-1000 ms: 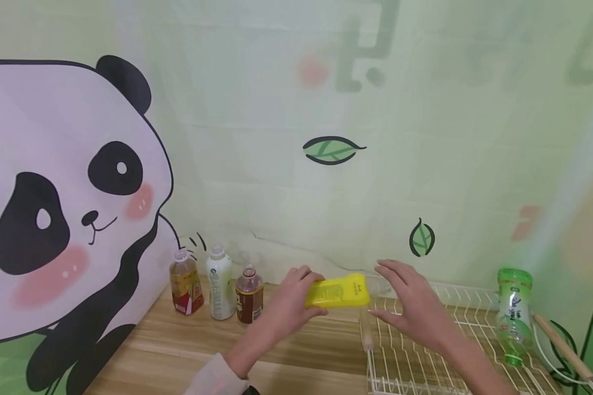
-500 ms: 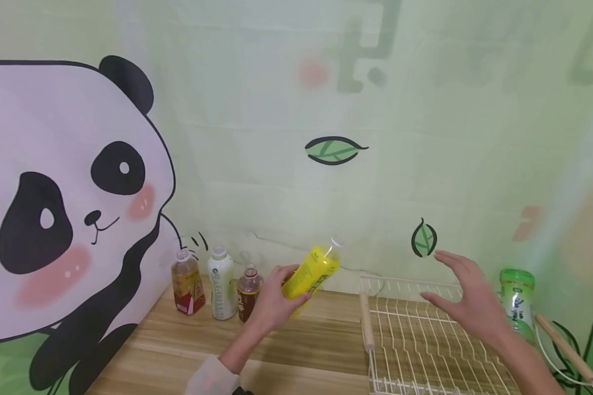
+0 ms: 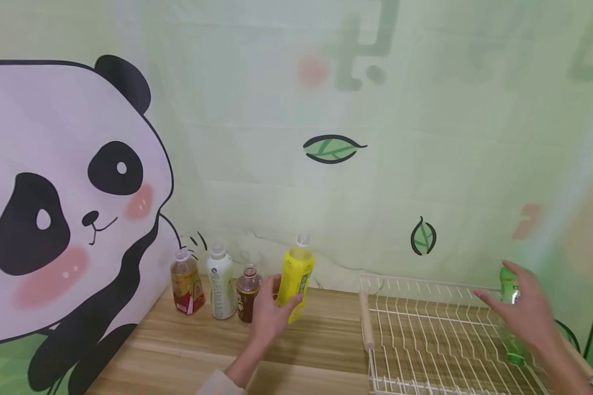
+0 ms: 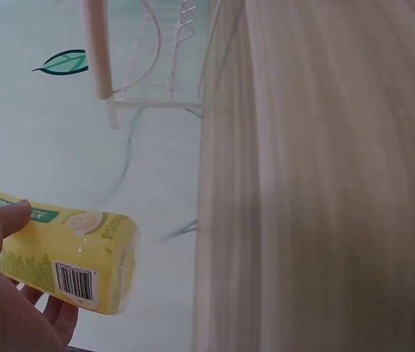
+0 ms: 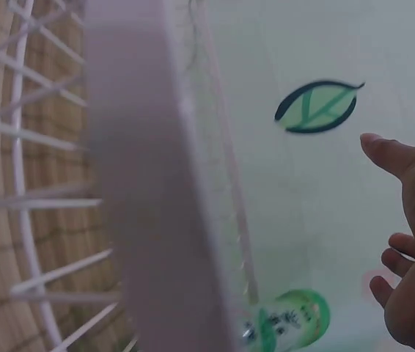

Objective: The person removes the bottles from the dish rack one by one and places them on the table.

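A yellow-labelled drink bottle (image 3: pixel 296 274) is in my left hand (image 3: pixel 269 314), thumb on one side and fingers on the other. It leans slightly, with its clear neck up. In the left wrist view, the bottle's base (image 4: pixel 125 268) is apart from the wooden tabletop. Nearest my right hand (image 3: pixel 529 310) is a green bottle (image 3: pixel 510 284), neck down in the white wire rack (image 3: pixel 425 323) and partly hidden by that hand. The right wrist view shows the thumb (image 5: pixel 391 155) stretched out, and the bottle and hand apart.
Left of the yellow bottle stand a red-and-gold bottle (image 3: pixel 186 286), a white bottle (image 3: pixel 221 288) and a brown-labelled bottle (image 3: pixel 247 300), the last partly behind my left hand. The rack has a wooden handle (image 3: pixel 367 322) on its left. A printed cloth (image 3: pixel 257 192) hangs behind.
My left hand has turned the yellow bottle from lying sideways to nearly upright and moved it left. My right hand has left it and moved right to the green bottle.
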The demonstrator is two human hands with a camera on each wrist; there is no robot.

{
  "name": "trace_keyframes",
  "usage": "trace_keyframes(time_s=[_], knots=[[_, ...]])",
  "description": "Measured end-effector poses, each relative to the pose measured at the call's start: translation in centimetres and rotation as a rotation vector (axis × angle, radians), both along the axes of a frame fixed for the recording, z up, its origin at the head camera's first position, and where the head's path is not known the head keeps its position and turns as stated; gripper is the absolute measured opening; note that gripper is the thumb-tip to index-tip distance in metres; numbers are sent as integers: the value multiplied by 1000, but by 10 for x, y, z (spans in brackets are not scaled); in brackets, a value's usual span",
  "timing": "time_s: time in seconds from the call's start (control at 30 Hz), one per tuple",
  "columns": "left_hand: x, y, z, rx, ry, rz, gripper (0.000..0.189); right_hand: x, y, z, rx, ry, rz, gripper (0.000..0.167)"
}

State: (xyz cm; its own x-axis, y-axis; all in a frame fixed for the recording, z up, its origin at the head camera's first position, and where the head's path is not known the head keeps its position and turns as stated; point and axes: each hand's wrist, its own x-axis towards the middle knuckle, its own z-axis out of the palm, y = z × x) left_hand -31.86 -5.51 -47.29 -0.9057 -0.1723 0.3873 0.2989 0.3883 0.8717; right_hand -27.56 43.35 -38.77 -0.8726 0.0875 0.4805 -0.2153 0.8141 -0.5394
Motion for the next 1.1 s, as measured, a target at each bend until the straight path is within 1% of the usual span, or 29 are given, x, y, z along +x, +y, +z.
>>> trace_keyframes(time_s=[0.1, 0.23, 0.33, 0.43, 0.5, 0.57, 0.7, 0.8, 0.9, 1.0, 1.1], knots=[[1, 1, -8, -12, 8, 37, 56, -1, 14, -7, -1, -25, -43, 99], [-1, 0, -17, -34, 28, 103, 55, -5, 27, -12, 8, -72, -102, 103], [-3, -2, -22, -66, 38, 140, 54, -7, 36, -19, 11, -112, -140, 106], [-4, -3, -25, -80, 40, 161, 55, -8, 45, -27, 6, -165, -173, 110], [-5, -3, -28, -90, 39, 172, 55, -9, 50, -33, 10, -193, -195, 113], [-5, -4, -30, -93, 30, 178, 56, -8, 54, -39, 30, -203, -214, 114], [-5, -3, -35, -102, 25, 181, 56, -8, 58, -48, 63, -207, -239, 109], [-5, -2, -38, -118, 17, 192, 57, -8, 59, -50, 60, -223, -252, 107], [-6, -2, -40, -139, -10, 200, 57, -9, 59, -50, 53, -246, -262, 103], [-8, -1, -43, -156, -43, 202, 58, -9, 60, -51, 38, -266, -257, 100], [-10, 0, -44, -170, -62, 205, 59, -10, 62, -53, 43, -260, -238, 99]])
